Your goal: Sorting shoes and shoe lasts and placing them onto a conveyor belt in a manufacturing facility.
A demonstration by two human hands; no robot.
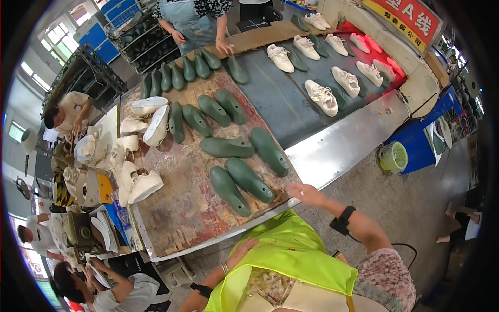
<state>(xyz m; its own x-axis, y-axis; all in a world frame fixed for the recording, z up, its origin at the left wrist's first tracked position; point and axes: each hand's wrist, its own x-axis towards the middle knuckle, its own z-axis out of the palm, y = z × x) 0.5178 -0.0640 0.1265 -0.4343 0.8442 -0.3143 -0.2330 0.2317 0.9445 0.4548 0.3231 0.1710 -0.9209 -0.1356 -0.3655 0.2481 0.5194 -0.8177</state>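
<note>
My left hand (242,253) lies against the bright yellow-green apron (291,244) at my front, its fingers stretched out and holding nothing. By the table's right edge is my right hand (307,194), fingers drawn together; a tiny white spot shows at them, too small to name. Closest to it are dark green shoe lasts: one lying at the right edge (269,152), and two side by side, the right one (249,179) and the left one (230,191). Behind them, another last (227,147) lies crosswise. Several more stand or lie farther back on the worn tabletop (182,218).
White sneakers (144,187) and upturned shoes (156,126) crowd the table's left side. Beyond the metal ledge (343,151), a dark conveyor (280,99) carries white sneakers and green lasts toward a red-lit machine. A co-worker's hand (224,47) touches the far table edge. A yellow-green basket (393,157) stands right.
</note>
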